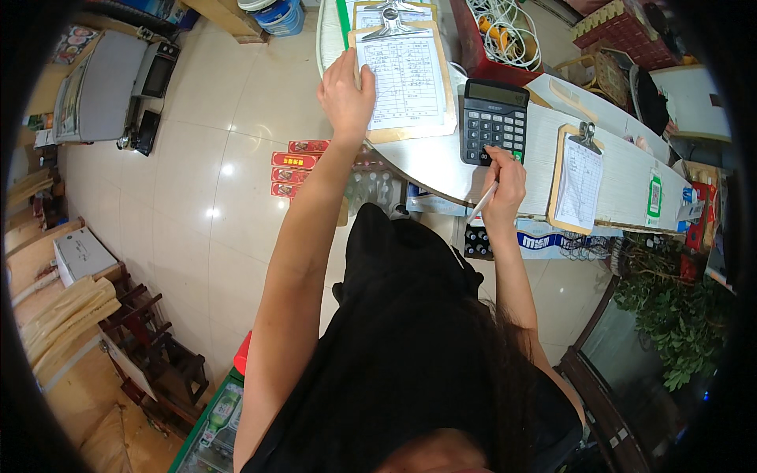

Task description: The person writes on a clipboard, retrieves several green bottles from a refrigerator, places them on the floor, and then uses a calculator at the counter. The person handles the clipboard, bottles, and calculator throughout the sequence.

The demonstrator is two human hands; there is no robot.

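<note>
My left hand [348, 94] lies over the left edge of a wooden clipboard [414, 131], its thumb on the paper. A metal clip holds a filled-in form [405, 77] there, bearing handwriting. Between thumb and fingers of my right hand [505, 180] is a slim, pale pen [482, 202], pointing down and left. A fingertip of that hand touches the lower keys of a black desktop calculator [495, 118], whose display shows digits. Right of the calculator, a smaller clipboard [556, 201] carries a written sheet [579, 183].
The white counter [432, 168] has a curved front edge. A red box [502, 70] of white cables stands behind the calculator. Farther right is a green printed-code card [654, 197]. Bottles [372, 189] and drink cartons [538, 239] sit below the counter. A leafy plant [674, 319] grows at right.
</note>
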